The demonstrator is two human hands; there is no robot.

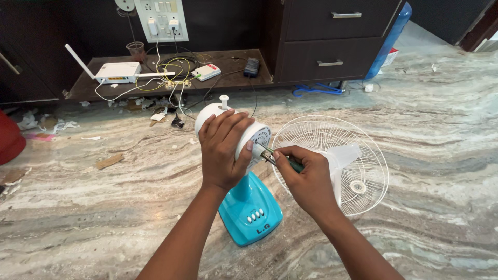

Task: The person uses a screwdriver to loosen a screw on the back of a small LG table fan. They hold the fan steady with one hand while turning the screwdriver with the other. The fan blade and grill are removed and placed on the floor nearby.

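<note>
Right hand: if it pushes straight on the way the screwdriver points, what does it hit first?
The right hand aims its screwdriver up-left; the tip already looks to be at the fan motor housing, which the left hand grips. Exact contact is unclear.

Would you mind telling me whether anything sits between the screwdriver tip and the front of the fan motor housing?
Nothing visible does. The screwdriver in the right hand already reaches the front of the motor housing, which the left hand grips from the side; the grille lies behind.

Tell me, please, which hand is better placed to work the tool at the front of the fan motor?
The right hand, probably: it already grips the green-handled screwdriver, tip at the motor's front. The left hand is wrapped around the white motor housing, steadying it.
</note>
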